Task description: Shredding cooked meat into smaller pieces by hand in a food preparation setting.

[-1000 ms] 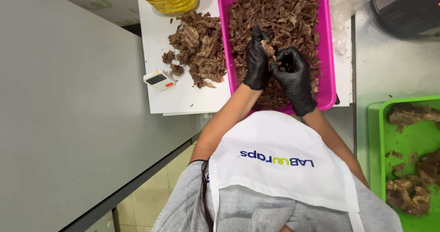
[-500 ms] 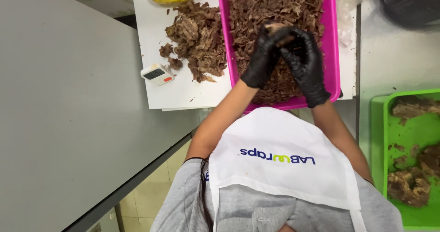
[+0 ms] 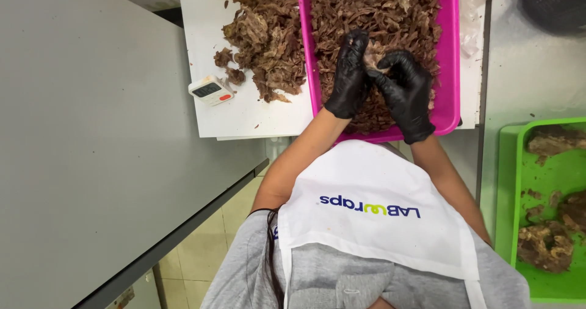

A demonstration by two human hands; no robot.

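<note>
Both gloved hands, left and right, pinched a meat piece between their fingertips. It sat over the pink tray of shredded meat. Timer lay well left of the fingers.

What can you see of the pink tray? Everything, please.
The pink tray is a bright magenta rectangular tub, plastic by its look, with raised walls and rounded corners. It lies flat on a white board, its far end cut off by the frame. Shredded brown meat fills it. Both black-gloved hands, left hand and right hand, work a piece over it.
</note>
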